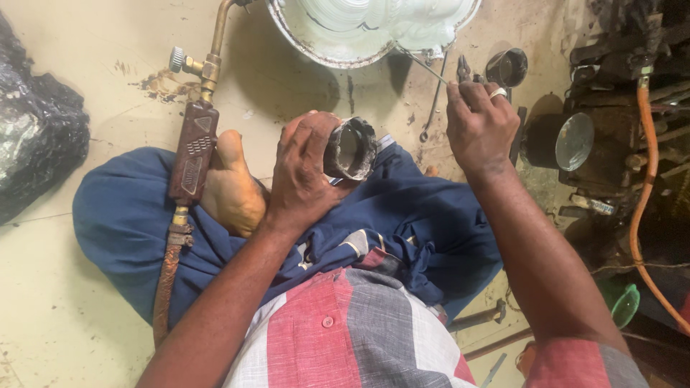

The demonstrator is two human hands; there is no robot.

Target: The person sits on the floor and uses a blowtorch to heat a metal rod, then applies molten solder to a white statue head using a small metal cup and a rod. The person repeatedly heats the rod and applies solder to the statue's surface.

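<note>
Left hand: the left hand (pixel 305 172) wraps its grip around a short metal sleeve (pixel 350 149), fingers curled over the outer wall, open bore turned toward the camera.
Sleeve position: held above the lap, over the blue cloth (pixel 402 215) across the crossed legs, not resting on the floor.
Right hand: the right hand (pixel 478 122) pinches a thin wire rod (pixel 424 66) between thumb and fingertips; a ring sits on one finger. The rod runs up toward the white basin (pixel 374 29) at the floor's far edge.
Nearby: a brass-necked gas torch (pixel 194 136) lies on the floor beside a bare foot (pixel 231 183); a wrench (pixel 433 108) and a dark cup (pixel 507 67) lie near the right hand; an orange hose (pixel 647 179) runs along the right edge.
Risk: the one-handed hold on the sleeve looks loose, so it may roll off into the lap. The torch lies touching the foot and close to cloth; if lit or hot, it could burn either.
</note>
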